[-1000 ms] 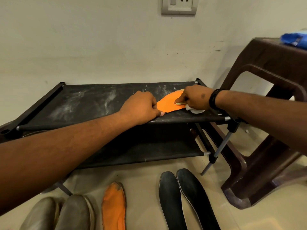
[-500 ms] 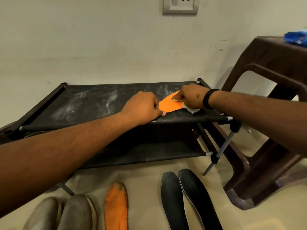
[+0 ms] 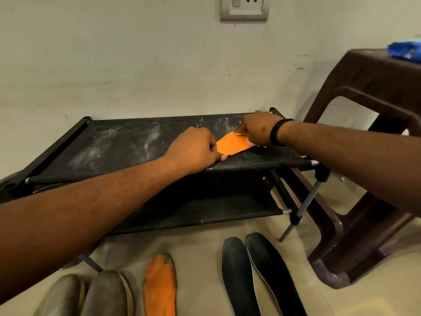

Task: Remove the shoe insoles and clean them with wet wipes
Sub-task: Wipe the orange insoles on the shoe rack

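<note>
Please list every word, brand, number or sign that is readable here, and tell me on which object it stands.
No text can be read.
Blue packet on the brown plastic stool: white print, too blurred to read.
Wall socket plate: no marking visible.
Insoles, shoes and shoe rack: no lettering visible.

From my head view the light is warm, soft and moderately dim, with no glare. Under the rack (image 3: pixel 141 147) the shade is deep enough to swallow detail. The brown stool (image 3: pixel 369 160) throws a faint shadow on the wall (image 3: pixel 114 53). Wide-angle bending bows the edges. My near left forearm (image 3: pixel 68 229) looks soft; the centre stays reasonably sharp.
</note>
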A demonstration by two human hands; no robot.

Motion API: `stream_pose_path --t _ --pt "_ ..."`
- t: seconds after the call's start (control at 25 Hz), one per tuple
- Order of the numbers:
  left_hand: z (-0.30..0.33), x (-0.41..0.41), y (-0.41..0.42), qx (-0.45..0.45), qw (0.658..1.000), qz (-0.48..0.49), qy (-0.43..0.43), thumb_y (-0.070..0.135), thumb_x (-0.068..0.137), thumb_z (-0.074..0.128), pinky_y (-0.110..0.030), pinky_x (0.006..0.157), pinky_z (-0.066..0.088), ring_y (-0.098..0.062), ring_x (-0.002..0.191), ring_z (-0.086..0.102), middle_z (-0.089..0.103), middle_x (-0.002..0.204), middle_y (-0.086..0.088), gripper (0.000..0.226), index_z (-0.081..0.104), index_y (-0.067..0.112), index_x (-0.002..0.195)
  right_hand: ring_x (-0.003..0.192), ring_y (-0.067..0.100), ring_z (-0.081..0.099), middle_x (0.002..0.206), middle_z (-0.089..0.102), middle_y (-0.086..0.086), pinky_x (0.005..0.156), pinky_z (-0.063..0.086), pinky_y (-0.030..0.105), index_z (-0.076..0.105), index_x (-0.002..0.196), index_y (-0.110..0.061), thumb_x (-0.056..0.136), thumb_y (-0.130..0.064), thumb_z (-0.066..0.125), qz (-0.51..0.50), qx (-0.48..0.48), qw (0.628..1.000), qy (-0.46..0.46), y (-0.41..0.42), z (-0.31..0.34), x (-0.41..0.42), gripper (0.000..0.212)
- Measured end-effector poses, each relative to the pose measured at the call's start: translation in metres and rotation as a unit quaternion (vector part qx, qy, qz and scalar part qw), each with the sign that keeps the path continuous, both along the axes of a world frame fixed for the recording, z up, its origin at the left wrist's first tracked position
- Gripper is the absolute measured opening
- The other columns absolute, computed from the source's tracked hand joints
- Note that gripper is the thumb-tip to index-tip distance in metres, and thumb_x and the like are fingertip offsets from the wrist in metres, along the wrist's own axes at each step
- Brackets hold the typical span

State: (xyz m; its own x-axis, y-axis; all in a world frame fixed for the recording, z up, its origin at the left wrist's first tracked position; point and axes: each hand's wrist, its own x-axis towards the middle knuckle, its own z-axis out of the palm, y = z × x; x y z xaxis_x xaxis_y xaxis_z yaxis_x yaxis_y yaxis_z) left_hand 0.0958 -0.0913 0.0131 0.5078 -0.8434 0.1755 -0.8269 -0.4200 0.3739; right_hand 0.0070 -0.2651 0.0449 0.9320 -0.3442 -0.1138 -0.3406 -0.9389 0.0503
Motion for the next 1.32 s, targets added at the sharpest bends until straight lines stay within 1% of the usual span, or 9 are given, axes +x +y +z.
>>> stream_pose_path --t 0.08,0.2,0.28,0.4,0.64,0.8,0.92,1.12,1.32 --pt "0.001 0.000 0.001 -0.001 1.000 0.002 -0.004 0.047 0.080 0.079 -0.038 0.077 0.059 -0.015 0.078 0.069 0.077 0.089 0.001 0.032 0.068 0.023 0.062 0.070 0.019 0.061 0.081 0.068 0.002 0.075 0.051 0.033 0.069 0.094 -0.010 0.091 -0.007 0.048 0.027 0.026 0.999 0.003 0.009 -0.002 -0.001 0.021" --pt "0.002 0.000 0.001 0.002 1.000 0.001 0.009 0.047 0.080 0.078 -0.039 0.077 0.059 -0.016 0.078 0.069 0.077 0.089 0.000 0.031 0.073 0.019 0.068 0.084 0.021 0.064 0.100 0.071 0.000 0.084 0.053 0.036 0.069 0.117 -0.017 0.093 -0.009 0.046 0.026 0.047 0.999 -0.010 0.012 -0.001 -0.001 0.034" --pt "0.003 -0.002 0.001 0.007 1.000 0.000 0.003 0.046 0.081 0.078 -0.039 0.078 0.059 -0.016 0.079 0.069 0.077 0.089 -0.001 0.032 0.073 0.018 0.067 0.078 0.023 0.063 0.095 0.071 0.006 0.080 0.055 0.041 0.069 0.113 -0.013 0.090 -0.006 0.048 0.010 -0.003 1.000 -0.014 0.009 -0.001 0.000 0.033" --pt "0.004 -0.002 0.003 -0.001 1.000 0.005 0.008 0.046 0.079 0.079 -0.039 0.076 0.058 -0.016 0.077 0.068 0.075 0.081 0.000 0.030 0.073 0.018 0.069 0.080 0.017 0.062 0.098 0.070 -0.003 0.079 0.050 0.032 0.069 0.119 -0.020 0.094 -0.010 0.050 0.057 0.065 0.996 0.004 0.019 -0.004 0.000 0.033" --pt "0.005 -0.003 0.001 0.004 1.000 0.026 -0.006 0.049 0.077 0.081 -0.031 0.080 0.048 -0.017 0.101 0.062 0.068 0.106 0.003 0.043 0.067 0.019 0.104 0.095 0.024 0.063 0.119 0.068 0.007 0.083 0.049 0.032 0.062 0.131 -0.021 0.096 -0.011 0.045 0.048 -0.004 0.999 -0.020 0.011 0.006 -0.009 0.040" --pt "0.008 0.007 0.002 0.014 0.999 -0.013 0.046 0.048 0.080 0.079 -0.028 0.089 0.041 -0.020 0.122 0.055 0.062 0.131 -0.001 0.057 0.061 0.021 0.127 0.118 0.023 0.059 0.133 0.062 0.003 0.098 0.047 0.033 0.060 0.133 -0.020 0.098 -0.015 0.048 0.046 0.013 0.987 -0.156 -0.001 0.019 -0.023 0.037" --pt "0.018 0.013 0.003 0.006 0.997 -0.032 0.077 0.038 0.087 0.076 -0.023 0.088 0.035 -0.015 0.119 0.056 0.062 0.128 0.003 0.041 0.068 0.021 0.123 0.103 0.023 0.063 0.118 0.068 0.006 0.083 0.045 0.027 0.062 0.130 -0.016 0.095 -0.017 0.057 0.014 0.072 0.977 -0.203 -0.011 0.031 -0.036 0.035" --pt "0.046 0.036 0.023 0.121 0.989 -0.033 0.076 0.041 0.087 0.075 -0.021 0.066 0.040 0.001 0.075 0.056 0.061 0.081 0.021 0.020 0.076 0.030 0.104 0.080 0.018 0.066 0.098 0.069 0.006 0.069 0.056 0.029 0.061 0.118 -0.016 0.091 -0.011 0.064 0.001 0.267 0.947 -0.180 -0.020 0.048 -0.049 0.028" --pt "0.027 0.013 0.021 -0.042 0.998 -0.044 0.022 0.037 0.091 0.071 -0.033 0.079 0.055 -0.006 0.083 0.066 0.074 0.088 0.009 0.019 0.078 0.020 0.088 0.091 0.024 0.063 0.112 0.069 0.014 0.075 0.053 0.035 0.065 0.118 -0.009 0.088 -0.001 0.064 -0.020 0.494 0.868 -0.045 -0.047 0.061 -0.067 0.031"
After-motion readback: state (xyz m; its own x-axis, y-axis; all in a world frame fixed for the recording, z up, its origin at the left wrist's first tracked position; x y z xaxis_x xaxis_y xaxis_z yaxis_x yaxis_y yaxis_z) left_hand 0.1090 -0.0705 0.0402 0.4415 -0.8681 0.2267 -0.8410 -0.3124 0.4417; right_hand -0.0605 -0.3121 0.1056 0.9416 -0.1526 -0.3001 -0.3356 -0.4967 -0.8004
